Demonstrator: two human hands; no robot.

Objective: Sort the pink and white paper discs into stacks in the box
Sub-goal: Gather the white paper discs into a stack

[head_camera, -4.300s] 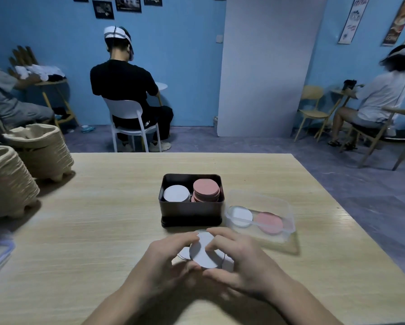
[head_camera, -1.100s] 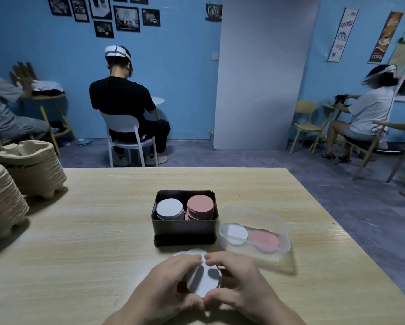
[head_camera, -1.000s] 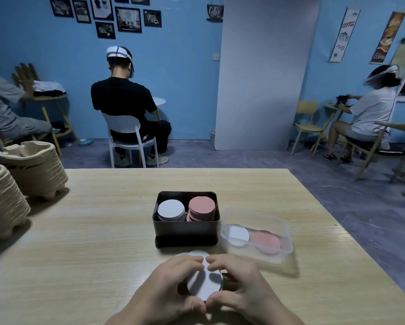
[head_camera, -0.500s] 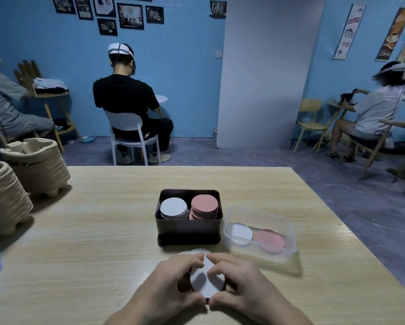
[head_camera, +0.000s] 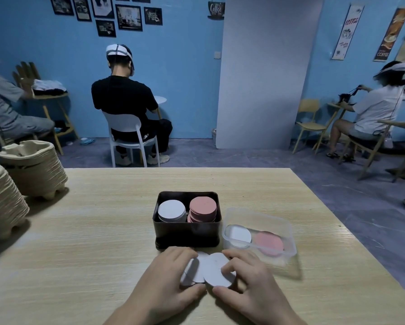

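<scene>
Cupping a small fan of white paper discs (head_camera: 208,269) between them, the left hand (head_camera: 166,285) and right hand (head_camera: 250,287) rest on the near edge of the table (head_camera: 91,242), fingers curled around the discs' rims and thumbs nearly meeting in front. At least three flat, round discs overlap in the fan; the exact count is hidden by the fingers. Just beyond the hands sits a dark rectangular box (head_camera: 187,233) with rounded corners, holding two stacks side by side: a white stack (head_camera: 171,210) on the left and a taller pink stack (head_camera: 202,208) on the right. Touching the box's right side is a clear plastic tub (head_camera: 259,233) with one white disc and one pink disc showing through it. The tabletop is pale wood grain, smooth and matte. At its far left stand two stacks of ribbed pulp-paper trays (head_camera: 32,170). Beyond lies a grey floor, blue walls with framed pictures and posters, and three seated people (head_camera: 126,106) at small tables.
</scene>
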